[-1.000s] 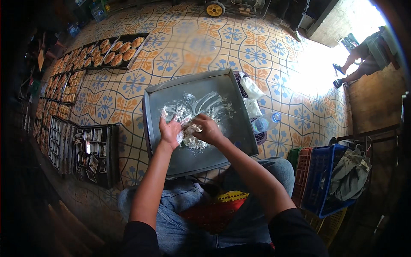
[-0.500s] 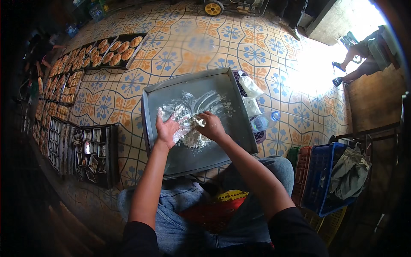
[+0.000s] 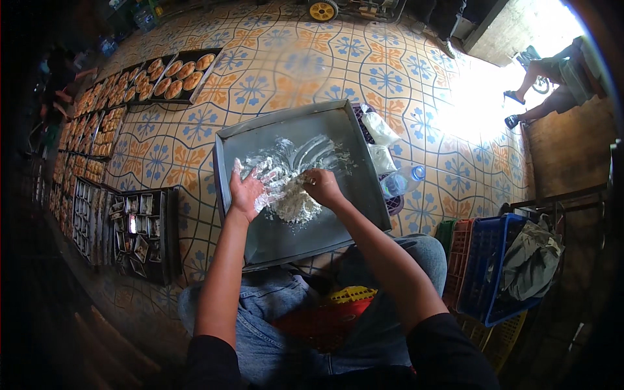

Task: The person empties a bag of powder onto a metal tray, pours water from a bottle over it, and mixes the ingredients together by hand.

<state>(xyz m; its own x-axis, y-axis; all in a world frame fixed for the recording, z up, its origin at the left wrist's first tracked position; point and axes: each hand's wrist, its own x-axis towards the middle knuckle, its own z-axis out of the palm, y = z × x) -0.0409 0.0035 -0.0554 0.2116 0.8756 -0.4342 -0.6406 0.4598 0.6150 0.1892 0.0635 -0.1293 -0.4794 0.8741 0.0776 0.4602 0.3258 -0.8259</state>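
A square grey metal tray (image 3: 354, 201) lies in front of my knees, with a heap of white flour (image 3: 298, 207) at its middle and smeared streaks beyond it. My left hand (image 3: 248, 192) is spread open over the left side of the flour, its fingers coated with white, sticky paste. Beside it, my right hand (image 3: 323, 187) is closed with curled fingers, close to the left fingertips. Whatever those right fingers pinch is too small to make out.
Bagged white powder (image 3: 380, 129) and a plastic bottle (image 3: 404, 182) sit right of the tray. Trays of baked bread (image 3: 185, 77) and a box of small metal molds (image 3: 140, 227) occupy the left. Crates (image 3: 491, 266) stand at right. Other people are at the edges.
My left hand has shifted slightly left and its fingers have turned. My right hand has lifted a little, and the whitish lump seen at its fingers no longer shows clearly.
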